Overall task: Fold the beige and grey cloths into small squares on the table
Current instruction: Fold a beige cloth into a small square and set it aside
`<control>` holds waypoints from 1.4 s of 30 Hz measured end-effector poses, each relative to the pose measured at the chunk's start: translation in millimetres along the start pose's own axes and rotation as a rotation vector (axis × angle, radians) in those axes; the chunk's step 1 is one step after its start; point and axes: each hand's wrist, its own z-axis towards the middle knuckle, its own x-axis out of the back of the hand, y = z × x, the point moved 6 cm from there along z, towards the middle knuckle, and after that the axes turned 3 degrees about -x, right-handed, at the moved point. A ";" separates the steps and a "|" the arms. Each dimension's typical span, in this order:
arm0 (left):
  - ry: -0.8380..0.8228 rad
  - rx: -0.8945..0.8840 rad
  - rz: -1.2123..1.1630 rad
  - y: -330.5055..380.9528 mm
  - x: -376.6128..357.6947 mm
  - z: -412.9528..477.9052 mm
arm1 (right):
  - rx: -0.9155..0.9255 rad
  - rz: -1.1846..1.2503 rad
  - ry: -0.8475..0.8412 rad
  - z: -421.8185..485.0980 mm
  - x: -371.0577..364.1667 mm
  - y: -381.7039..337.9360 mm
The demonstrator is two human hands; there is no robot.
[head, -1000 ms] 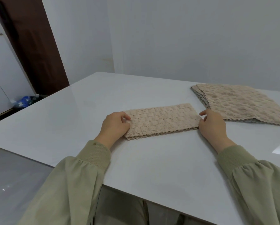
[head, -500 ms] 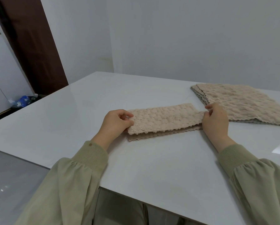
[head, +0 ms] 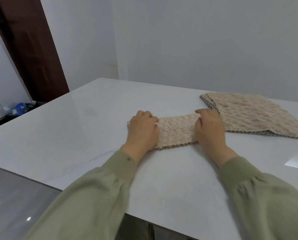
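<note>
Beige textured cloth (head: 176, 130), folded strip, hands pressing both ends.

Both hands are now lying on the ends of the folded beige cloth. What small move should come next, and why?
Probably bring one end over to the other. The beige cloth is a flat strip, wider than deep, not yet a square. The left hand and right hand press its two ends on the table, so one hand could pinch its end while the other holds.
</note>
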 end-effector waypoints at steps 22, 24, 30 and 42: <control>-0.520 0.194 0.113 -19.6 -60.6 8.9 | -0.268 -0.339 -0.823 6.9 -67.7 49.8; -0.398 0.204 0.177 -14.0 -48.6 13.7 | -0.212 -0.337 -0.639 17.0 -62.7 45.0; -0.420 0.030 0.044 36.6 -65.1 21.9 | -0.178 -0.273 -0.424 44.6 -68.4 41.4; -0.472 0.033 0.027 31.3 -75.9 21.1 | -0.415 -0.038 -0.445 56.5 -58.3 57.0</control>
